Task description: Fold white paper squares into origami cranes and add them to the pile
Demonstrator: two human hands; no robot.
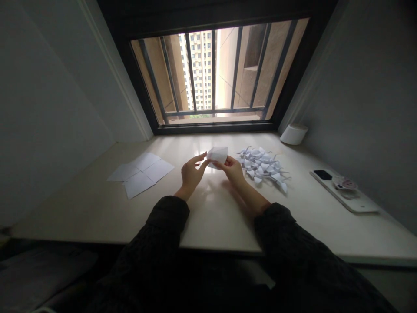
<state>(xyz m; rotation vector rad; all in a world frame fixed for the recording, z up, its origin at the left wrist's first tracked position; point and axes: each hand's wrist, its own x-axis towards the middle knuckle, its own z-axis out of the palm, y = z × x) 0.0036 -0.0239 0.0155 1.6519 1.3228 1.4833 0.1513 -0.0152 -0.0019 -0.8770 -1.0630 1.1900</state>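
A small white piece of folded paper (219,153) is held up above the pale tabletop, between both hands. My left hand (193,168) pinches its lower left edge with the thumb, and the index finger reaches up near its left corner. On the other side, my right hand (232,167) grips the lower right edge between thumb and fingers. Close by on the right lies a heap of folded white paper cranes (262,165). Several flat white paper sheets (148,169) are spread out on the left, apart from my hands.
Toward the right edge a white phone (348,193) lies flat with a round grip on its back. A white cylindrical object (293,134) stands in the back right corner. Behind the pale tabletop (215,217) is a barred window (213,74), with walls on both sides.
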